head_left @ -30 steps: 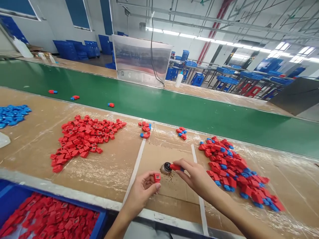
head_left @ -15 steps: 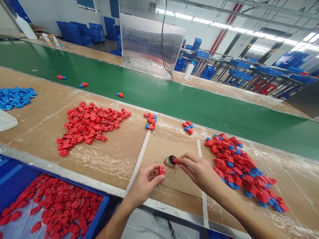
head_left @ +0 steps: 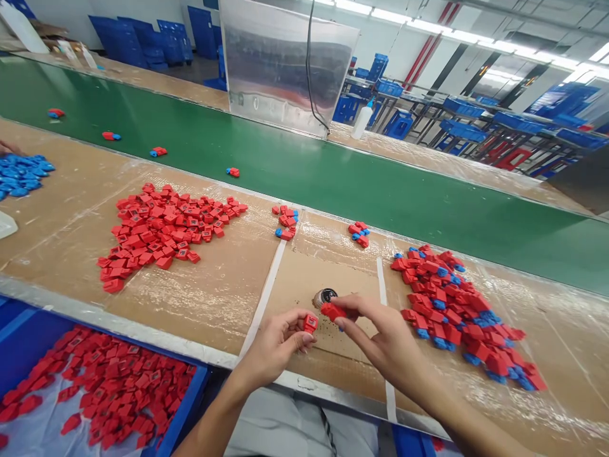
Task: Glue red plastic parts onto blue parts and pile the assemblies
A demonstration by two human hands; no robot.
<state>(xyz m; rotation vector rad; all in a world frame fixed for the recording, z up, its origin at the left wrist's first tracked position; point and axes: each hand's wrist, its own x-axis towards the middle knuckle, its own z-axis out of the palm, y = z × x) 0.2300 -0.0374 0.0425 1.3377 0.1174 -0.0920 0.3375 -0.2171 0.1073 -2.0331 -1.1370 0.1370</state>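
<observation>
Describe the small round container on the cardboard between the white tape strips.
The small round container looks metallic, with a silvery rim around a dark, glossy inside; its contents are hard to make out. It sits flat on the brown cardboard between two white tape strips, with brown specks scattered nearby. The red part pinched in the right hand is just beside it, apparently not touching.

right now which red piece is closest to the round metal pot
The red piece pinched in the right hand, just beside the pot; the red piece in the left hand sits farther off.
</observation>
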